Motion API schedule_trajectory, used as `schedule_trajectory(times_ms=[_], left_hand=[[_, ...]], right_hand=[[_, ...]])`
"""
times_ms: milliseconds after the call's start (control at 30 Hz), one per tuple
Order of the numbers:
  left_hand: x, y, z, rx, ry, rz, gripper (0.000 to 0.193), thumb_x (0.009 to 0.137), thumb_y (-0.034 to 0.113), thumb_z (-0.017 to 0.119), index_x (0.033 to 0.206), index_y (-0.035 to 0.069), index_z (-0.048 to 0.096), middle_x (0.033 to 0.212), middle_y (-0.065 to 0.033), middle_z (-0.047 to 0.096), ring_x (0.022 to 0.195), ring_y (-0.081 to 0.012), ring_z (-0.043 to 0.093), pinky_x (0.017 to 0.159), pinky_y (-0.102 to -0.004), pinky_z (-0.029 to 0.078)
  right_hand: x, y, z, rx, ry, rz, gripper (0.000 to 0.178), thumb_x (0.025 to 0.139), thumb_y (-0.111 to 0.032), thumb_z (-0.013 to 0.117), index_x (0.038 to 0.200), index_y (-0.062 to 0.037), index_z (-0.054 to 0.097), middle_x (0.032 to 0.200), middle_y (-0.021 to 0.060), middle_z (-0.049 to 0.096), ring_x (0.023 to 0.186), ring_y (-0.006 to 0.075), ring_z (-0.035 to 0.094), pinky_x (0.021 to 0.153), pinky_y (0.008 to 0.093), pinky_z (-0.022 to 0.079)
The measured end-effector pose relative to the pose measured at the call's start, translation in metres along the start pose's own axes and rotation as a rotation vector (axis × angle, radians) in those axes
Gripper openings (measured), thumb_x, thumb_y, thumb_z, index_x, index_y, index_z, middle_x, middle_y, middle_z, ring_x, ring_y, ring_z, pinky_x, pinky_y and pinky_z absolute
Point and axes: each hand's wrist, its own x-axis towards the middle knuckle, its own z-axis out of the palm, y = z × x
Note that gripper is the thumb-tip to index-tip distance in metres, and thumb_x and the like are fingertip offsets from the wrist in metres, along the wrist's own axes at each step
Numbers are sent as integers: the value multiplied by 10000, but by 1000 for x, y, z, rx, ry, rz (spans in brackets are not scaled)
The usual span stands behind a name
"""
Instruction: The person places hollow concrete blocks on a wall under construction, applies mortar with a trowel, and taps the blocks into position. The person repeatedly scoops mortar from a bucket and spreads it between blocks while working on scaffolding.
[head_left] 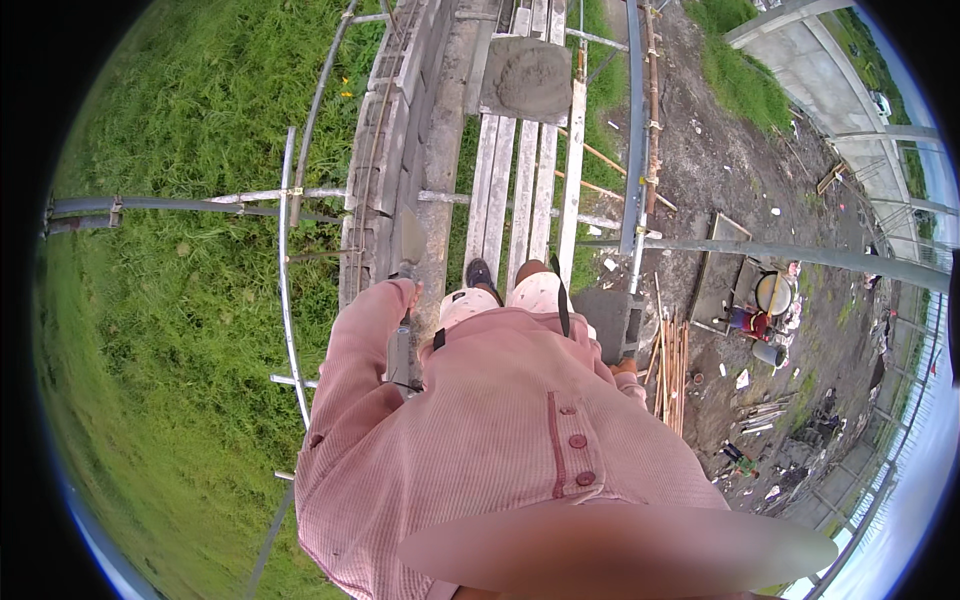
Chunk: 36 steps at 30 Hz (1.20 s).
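At my left side my left hand is closed round the handle of a trowel. The trowel's pointed blade lies beside the block wall, and I cannot tell whether it touches. Low on my right, my right hand grips a grey concrete block by its lower end. My sleeve hides part of that hand. Ahead of my feet, a heap of wet mortar sits on a square board laid across the planks.
I stand on narrow scaffold planks with gaps between them. Metal poles cross on both sides. Tall grass lies below on the left. On the ground at right are a person, a round container and bamboo poles.
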Motion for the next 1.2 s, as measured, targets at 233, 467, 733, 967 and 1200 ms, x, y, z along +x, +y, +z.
schedule_trajectory(times_ms=[233, 467, 733, 967, 1200], left_hand=[[16, 213, -7, 47, 95, 118, 207, 875, 391, 661, 801, 199, 634, 590, 25, 479, 438, -146, 419, 443, -348, 383], [42, 346, -49, 18, -110, 10, 294, 855, 432, 686, 763, 172, 585, 580, 15, 473, 427, -162, 403, 445, -373, 395], [40, 541, -75, 43, -91, -20, 379, 836, 486, 702, 744, 155, 542, 569, 4, 464, 419, -177, 391, 446, -396, 402], [84, 716, -47, 86, 35, 70, 364, 855, 462, 681, 730, 144, 558, 547, -2, 466, 409, -187, 401, 445, -393, 383], [162, 880, -41, 74, 1, 23, 322, 881, 437, 651, 789, 141, 563, 561, -12, 479, 416, -185, 408, 433, -383, 363]], right_hand=[[114, -111, -29, -6, -121, 57, 658, 515, -316, 898, 1018, 20, 641, 1061, 220, 671, 1007, 347, 652, 846, 401, 523], [249, -270, -73, 18, -123, 38, 711, 543, -333, 897, 1101, 4, 614, 1140, 214, 646, 1084, 339, 622, 914, 399, 503], [346, -456, -210, 20, -178, 15, 696, 601, -373, 879, 1127, 2, 621, 1170, 213, 638, 1101, 345, 616, 933, 412, 503], [437, -591, -312, -30, -121, -132, 648, 601, -372, 878, 1086, -5, 654, 1130, 213, 655, 1080, 343, 628, 918, 416, 507], [576, -743, -354, -134, -222, -141, 745, 574, -348, 897, 1187, -34, 614, 1185, 187, 638, 1135, 333, 601, 954, 409, 492]])
